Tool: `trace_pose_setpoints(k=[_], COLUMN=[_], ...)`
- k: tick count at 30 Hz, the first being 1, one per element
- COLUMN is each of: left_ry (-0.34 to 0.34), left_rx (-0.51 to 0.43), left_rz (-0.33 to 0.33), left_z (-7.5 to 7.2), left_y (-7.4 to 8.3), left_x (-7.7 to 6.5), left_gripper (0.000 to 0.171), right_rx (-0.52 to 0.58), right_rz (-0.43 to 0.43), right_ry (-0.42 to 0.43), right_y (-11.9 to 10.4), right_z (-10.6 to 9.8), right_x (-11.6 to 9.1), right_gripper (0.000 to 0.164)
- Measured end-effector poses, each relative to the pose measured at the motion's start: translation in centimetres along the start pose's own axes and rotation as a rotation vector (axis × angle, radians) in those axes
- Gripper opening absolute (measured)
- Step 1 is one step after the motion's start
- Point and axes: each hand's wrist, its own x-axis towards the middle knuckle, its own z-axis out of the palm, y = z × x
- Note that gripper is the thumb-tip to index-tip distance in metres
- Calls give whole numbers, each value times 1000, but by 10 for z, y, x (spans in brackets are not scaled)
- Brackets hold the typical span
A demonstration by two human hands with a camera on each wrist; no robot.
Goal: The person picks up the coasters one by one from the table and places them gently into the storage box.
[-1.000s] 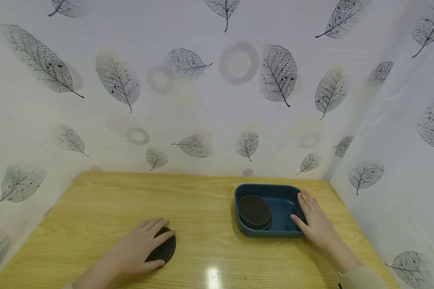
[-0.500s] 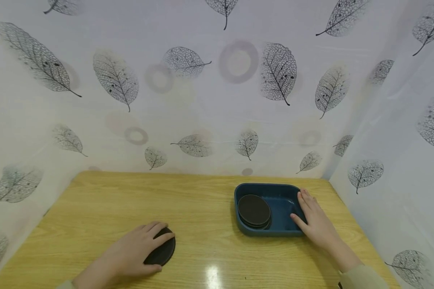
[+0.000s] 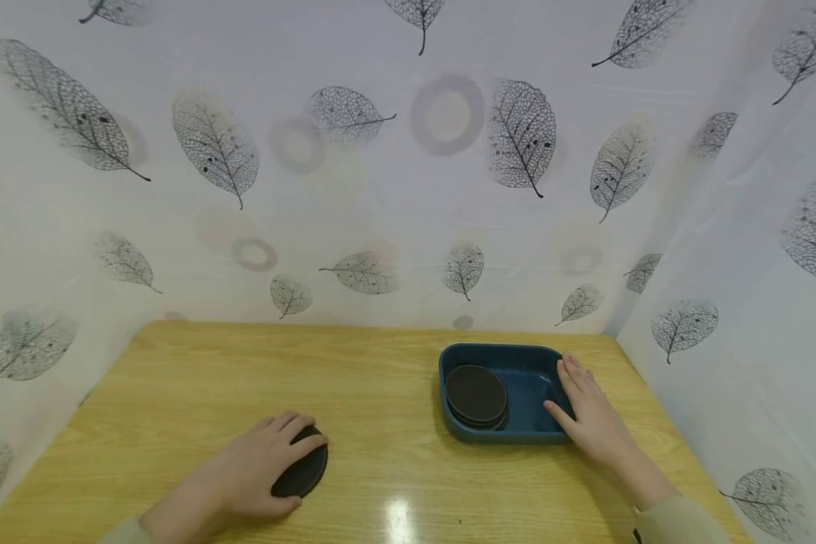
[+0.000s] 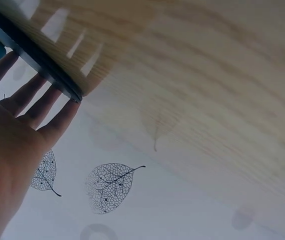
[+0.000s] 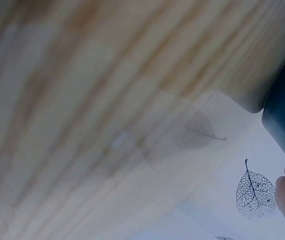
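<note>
- Under both hands spreads the wooden tabletop (image 3: pixel 394 393), glossy, with a glare spot between the wrists; a leaf-printed curtain (image 3: pixel 408 166) walls it in beyond the fingertips and off to the right of the right hand.
- The blue tray (image 3: pixel 517 437) sits just under the right hand's fingers, well apart from the left hand. Its near wall faces the person.
- The right hand (image 3: pixel 588 412) lies on the tray's right end, fingers straight and relaxed over the rim, thumb against the near wall. It steadies the tray; it does not clamp it.
- The left hand (image 3: pixel 261 468) lies flat over a lone black disc (image 3: pixel 306 472), fingers almost straight and draped across the top, thumb at the near edge. The left wrist view shows the fingers (image 4: pixel 42 105) spread over the disc's thin rim, pressing rather than pinching.
- Inside the tray, at the end away from the right hand, a small stack of black discs (image 3: pixel 476 394) lies flat.
- Risks, as I judge them: the disc is thin and flush on a slick surface, so a flat palm may slide it about instead of getting it up; a fumbled edge could send it skating off the near side. A careless landing on the stack could knock those discs askew, and a loosely held tray may shift if bumped.
</note>
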Motion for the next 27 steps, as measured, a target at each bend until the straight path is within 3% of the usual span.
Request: trace_pose_setpoints(k=[13, 27], left_ry=[34, 131], left_rx=[42, 114], left_rz=[53, 113], left_z=[-4, -14], left_y=[3, 8], left_x=[13, 39], left_gripper=[74, 76], right_rx=[8, 10], right_rz=[11, 5], right_ry=[-7, -1], right_y=[-1, -1], right_z=[0, 1], right_x=[0, 0], right_gripper=[80, 80])
